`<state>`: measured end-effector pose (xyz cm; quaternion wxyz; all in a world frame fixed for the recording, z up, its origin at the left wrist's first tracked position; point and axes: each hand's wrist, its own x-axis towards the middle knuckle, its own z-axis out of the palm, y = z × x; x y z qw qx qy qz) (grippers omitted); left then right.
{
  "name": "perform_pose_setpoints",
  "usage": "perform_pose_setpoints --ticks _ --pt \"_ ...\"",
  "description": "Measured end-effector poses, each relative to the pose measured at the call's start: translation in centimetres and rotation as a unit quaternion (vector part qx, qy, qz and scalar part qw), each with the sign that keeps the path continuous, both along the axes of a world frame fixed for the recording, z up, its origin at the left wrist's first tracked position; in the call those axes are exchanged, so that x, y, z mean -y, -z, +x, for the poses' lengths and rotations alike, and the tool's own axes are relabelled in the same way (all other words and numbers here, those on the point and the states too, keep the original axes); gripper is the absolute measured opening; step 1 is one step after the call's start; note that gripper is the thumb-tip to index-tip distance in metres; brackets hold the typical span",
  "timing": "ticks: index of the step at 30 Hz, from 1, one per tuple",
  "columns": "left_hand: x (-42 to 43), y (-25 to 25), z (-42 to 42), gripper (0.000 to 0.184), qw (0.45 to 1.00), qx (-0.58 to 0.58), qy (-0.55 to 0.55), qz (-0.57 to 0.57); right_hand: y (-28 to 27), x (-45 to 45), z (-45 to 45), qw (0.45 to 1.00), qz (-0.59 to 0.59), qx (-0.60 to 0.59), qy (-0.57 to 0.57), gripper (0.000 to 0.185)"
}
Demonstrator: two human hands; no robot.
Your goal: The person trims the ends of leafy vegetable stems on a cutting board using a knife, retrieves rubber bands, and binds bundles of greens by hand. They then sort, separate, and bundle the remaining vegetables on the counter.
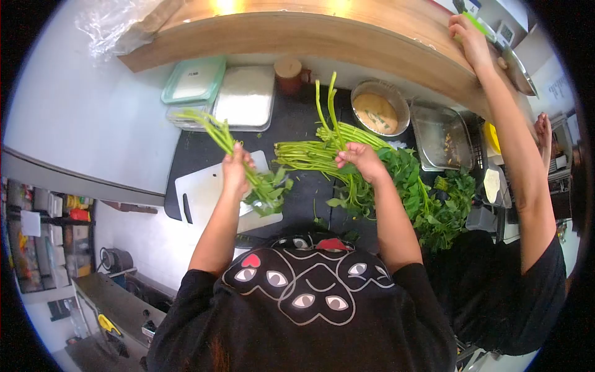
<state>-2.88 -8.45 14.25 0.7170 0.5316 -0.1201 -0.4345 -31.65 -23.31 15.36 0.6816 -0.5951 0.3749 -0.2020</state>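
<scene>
Long-stemmed leafy greens lie beneath the right hand, the nearer one, their long axis running from bare, pale-green stem ends at mid-tabletop to darker leaves rightward. That hand pinches upright stems; the left hand grips a leafy bunch above the white cutting board, near the tabletop's left edge.

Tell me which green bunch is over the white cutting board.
The leafy green-stemmed bunch in the left hand; long green stalks in the right hand and the leafy green pile are right of the white board.
</scene>
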Motion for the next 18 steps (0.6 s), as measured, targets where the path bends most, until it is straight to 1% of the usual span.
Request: perform_pose_setpoints --ticks 1,3,4,5,7,8,10,13,15,18 --pt "0.9 -0.1 -1.0 0.025 1.000 0.008 0.011 -0.005 -1.3 -0.1 0.3 1.000 0.010 0.023 -0.006 0.015" --pt "2.5 -0.6 -3.0 0.023 0.996 0.069 0.056 -0.016 -3.8 -0.5 1.1 0.997 0.029 0.068 -0.020 0.018" --pt "3.1 -1.6 -4.2 0.022 0.994 0.073 0.079 -0.017 -4.5 -0.7 1.5 0.994 0.031 0.095 -0.032 0.019" --pt "3.9 -1.5 -5.0 0.021 0.990 0.086 0.097 -0.048 -5.1 -1.1 2.1 0.994 0.038 0.092 -0.036 0.019" --pt "5.0 -3.0 -7.0 0.030 0.986 0.072 0.126 -0.077 -5.9 -2.1 3.4 0.994 0.053 0.086 -0.044 0.019" --pt "5.4 -3.6 -7.7 0.031 0.982 0.070 0.150 -0.096 -5.5 -2.6 4.2 0.992 0.069 0.100 -0.041 0.020" --pt "5.8 -4.3 -8.9 0.035 0.974 0.049 0.185 -0.123 -5.1 -3.6 5.6 0.996 0.018 0.090 -0.008 0.019" --pt "5.6 -4.9 -9.9 0.024 0.967 0.088 0.211 -0.112 -5.0 -4.6 6.5 0.995 -0.068 0.065 0.034 0.018" --pt "5.8 -4.0 -10.1 0.023 0.966 0.096 0.194 -0.143 -5.3 -5.2 6.8 0.986 -0.143 0.066 0.059 0.019" --pt "5.6 -4.0 -10.2 0.023 0.958 0.100 0.199 -0.181 -4.3 -5.0 7.1 0.976 -0.208 -0.018 0.060 0.021"
